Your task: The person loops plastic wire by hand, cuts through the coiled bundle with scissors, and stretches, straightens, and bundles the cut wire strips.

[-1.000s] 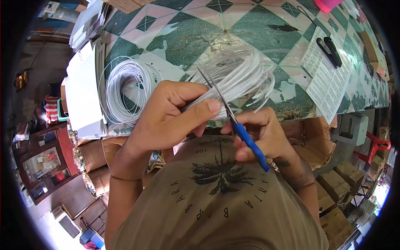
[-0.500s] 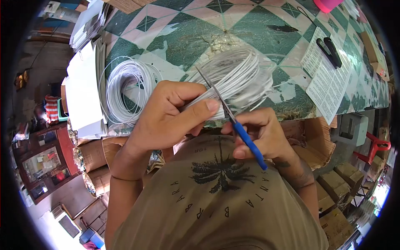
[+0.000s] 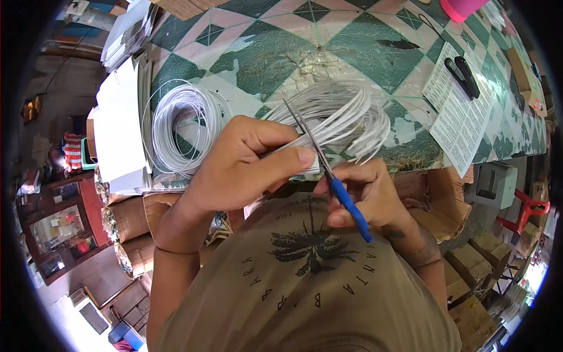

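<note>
My left hand is closed on a bundle of thin white strands, pinched under the thumb. The strands loop out over the table's near edge, and some loose ends hang at the right. My right hand grips blue-handled scissors. The scissors' metal blades point up and to the left, crossing the strands just right of my left thumb. Left of my left hand, a second white coil lies on the tiled table.
White sheets are stacked at the table's left. A black stapler-like tool rests on printed papers at the right, with a pink container beyond. Cardboard boxes stand below the edge; a red stool is farther right.
The looped strands have shifted and spread, their loose ends swinging at the right. Both hands and the scissors have moved only slightly.
</note>
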